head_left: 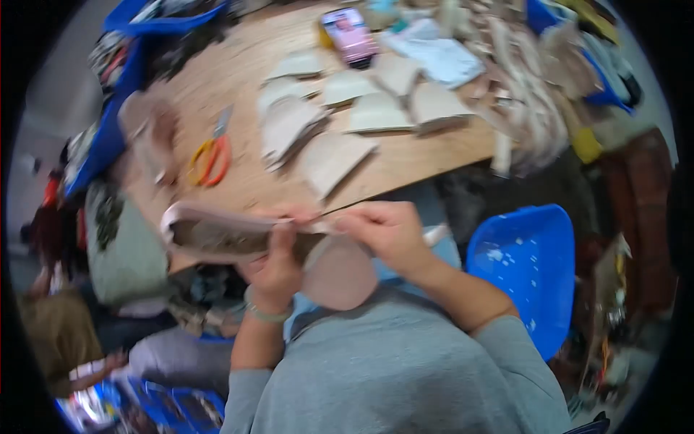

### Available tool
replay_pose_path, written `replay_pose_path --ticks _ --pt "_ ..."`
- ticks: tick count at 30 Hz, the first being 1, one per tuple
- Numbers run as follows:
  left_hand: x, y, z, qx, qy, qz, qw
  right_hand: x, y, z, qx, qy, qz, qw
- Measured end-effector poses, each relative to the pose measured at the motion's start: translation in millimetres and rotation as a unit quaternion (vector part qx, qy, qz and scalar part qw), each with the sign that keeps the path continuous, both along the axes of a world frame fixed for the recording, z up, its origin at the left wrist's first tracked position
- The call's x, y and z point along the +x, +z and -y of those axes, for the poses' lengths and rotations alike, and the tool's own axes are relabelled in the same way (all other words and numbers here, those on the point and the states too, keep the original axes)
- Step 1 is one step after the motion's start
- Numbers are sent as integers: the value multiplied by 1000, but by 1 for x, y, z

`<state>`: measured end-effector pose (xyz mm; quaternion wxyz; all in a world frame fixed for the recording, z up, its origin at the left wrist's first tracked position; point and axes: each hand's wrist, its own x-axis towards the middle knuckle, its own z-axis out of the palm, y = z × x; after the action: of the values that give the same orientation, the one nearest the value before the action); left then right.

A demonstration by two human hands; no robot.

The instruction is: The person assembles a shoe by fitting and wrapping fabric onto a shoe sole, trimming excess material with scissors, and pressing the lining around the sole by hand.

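A pale pink piece, curved like a shoe upper [217, 242] with a dark inner side, is held up in front of my body at the table's near edge. My left hand [278, 271] wraps around its middle, thumb on top. A rounded flap [340, 273] of the same colour hangs below, between my hands. Fingers of my right hand [387, 228] are pinched on the piece's upper edge, close to the left fingertips. Blur hides the exact spot that the right fingers grip.
On the wooden table [238, 87] lie several pale cut pieces [379, 110], scissors [213, 155] with orange and yellow handles, a phone [349, 36], a white cloth [437, 54] and a heap of strips [520, 87]. A blue basin [524, 271] with white scraps stands at my right.
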<state>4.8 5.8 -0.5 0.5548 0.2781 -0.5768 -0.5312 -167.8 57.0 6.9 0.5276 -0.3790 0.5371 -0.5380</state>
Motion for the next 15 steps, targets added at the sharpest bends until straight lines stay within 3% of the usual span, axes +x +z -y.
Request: replay_pose_path --ticks 1,3,5,8,11,15 --pt "2 -6 -3 32 60 94 993 -5 0 -3 23 13 -21 999" --pt "-4 -3 0 81 -48 -55 994 -7 -7 -4 -47 8 -60 997" --pt "-7 -13 9 19 -54 -61 997 -2 -18 -1 -114 -22 -36 993" --pt "-20 -12 12 10 -60 -70 996 -6 -18 -3 -85 -30 -7 996" --pt "-12 -8 11 3 -35 -53 998 0 -21 2 -82 0 1 997" --pt "8 -23 6 52 31 45 997 -6 -24 -4 -109 25 -121 986"
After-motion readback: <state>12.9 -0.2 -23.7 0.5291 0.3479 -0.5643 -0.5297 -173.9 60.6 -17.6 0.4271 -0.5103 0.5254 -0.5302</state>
